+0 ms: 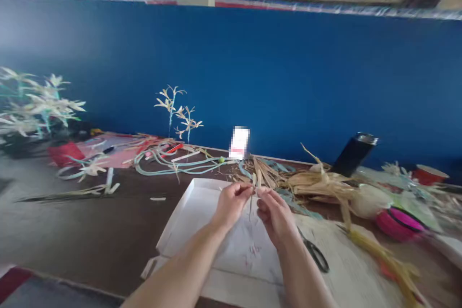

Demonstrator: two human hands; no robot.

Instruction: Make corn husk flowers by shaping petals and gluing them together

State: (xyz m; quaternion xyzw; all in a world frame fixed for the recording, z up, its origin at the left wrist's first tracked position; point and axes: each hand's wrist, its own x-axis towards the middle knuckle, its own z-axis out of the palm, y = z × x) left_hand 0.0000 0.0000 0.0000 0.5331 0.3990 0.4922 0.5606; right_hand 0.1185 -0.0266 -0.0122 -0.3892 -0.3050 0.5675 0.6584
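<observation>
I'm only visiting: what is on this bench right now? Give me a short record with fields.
Left hand: pinches a thin dried strip
Right hand: pinches the same strip, fingertips close to the left's
Under the hands: white tray
Right of the hands: scissors, lying flat
Behind: husk pile, teal cords, black flask
Backdrop: blue wall

No legible text found. Faint red marks on white sheet (191, 216) unreadable; small card (239, 143) beyond it pixelated.
</observation>
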